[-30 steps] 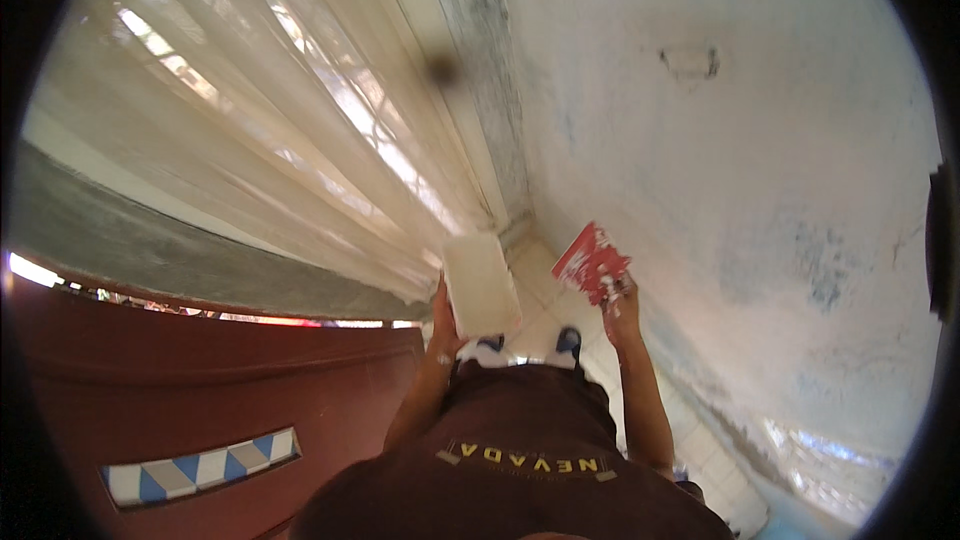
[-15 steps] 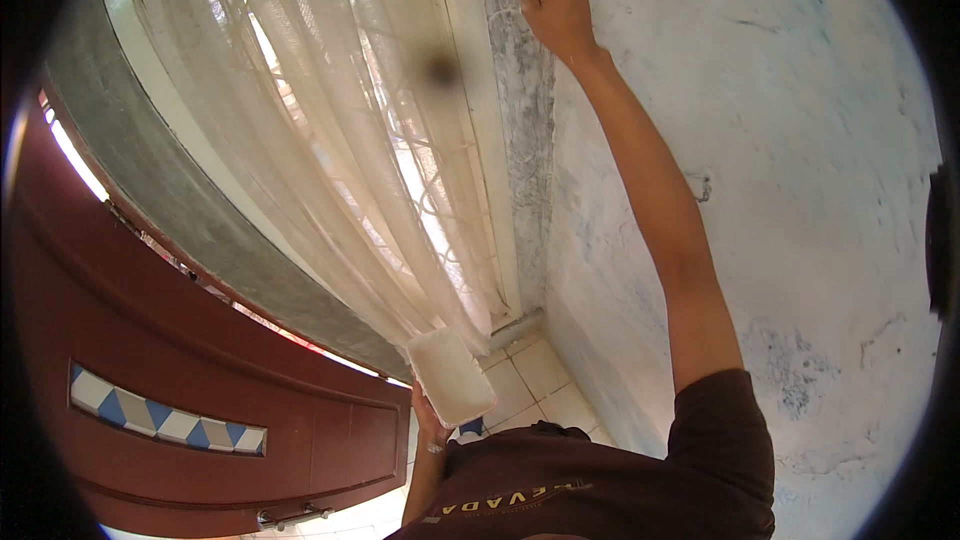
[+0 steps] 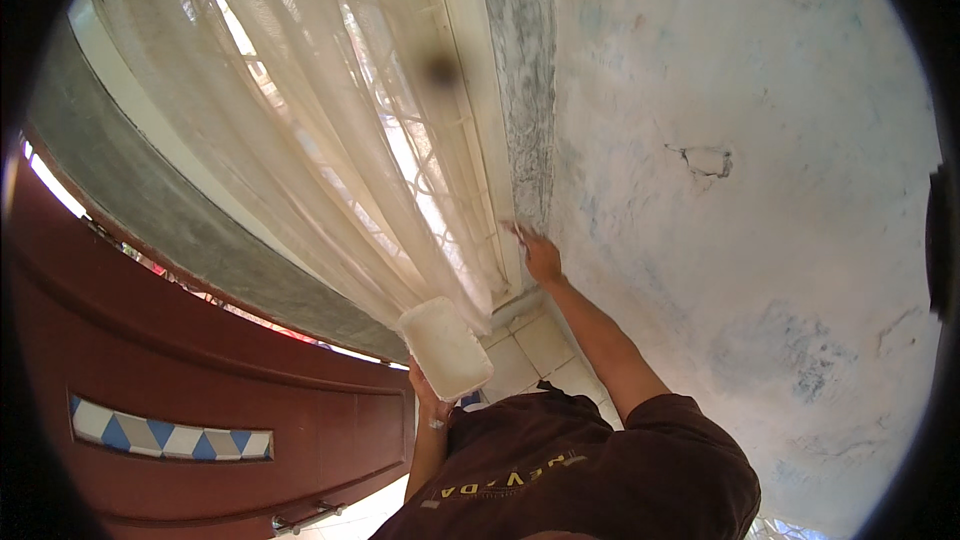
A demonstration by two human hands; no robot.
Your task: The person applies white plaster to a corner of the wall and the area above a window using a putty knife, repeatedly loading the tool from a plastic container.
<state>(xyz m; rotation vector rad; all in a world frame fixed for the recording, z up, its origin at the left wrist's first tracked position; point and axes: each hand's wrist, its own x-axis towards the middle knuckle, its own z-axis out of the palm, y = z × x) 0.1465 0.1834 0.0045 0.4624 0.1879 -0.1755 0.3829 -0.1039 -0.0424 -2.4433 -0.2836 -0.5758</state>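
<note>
My left hand (image 3: 430, 402) is closed on the near left side of a white rectangular plastic tub (image 3: 447, 350), tilted so its pale inside shows. Whether a thin layer of white stuff lies in it, I cannot tell. My right hand (image 3: 541, 258) is closed at the lower part of the grey, streaky wall strip (image 3: 528, 90) beside the window frame. From its fingers sticks a small, thin thing that looks like a paintbrush (image 3: 514, 230), its tip near the strip's edge by the frame; most of it is hidden by the fingers.
A sheer cream curtain (image 3: 300, 120) hangs over the window, its lower end close behind the tub. To the left stands a brown door (image 3: 200, 360) with a patterned panel. The whitewashed wall (image 3: 740, 270) at right has cracks and stains. Pale floor tiles (image 3: 540, 345) lie below.
My right hand has come down along the wall strip from the top of the view to near its foot. The tub in my left hand has shifted only slightly, as the view moved.
</note>
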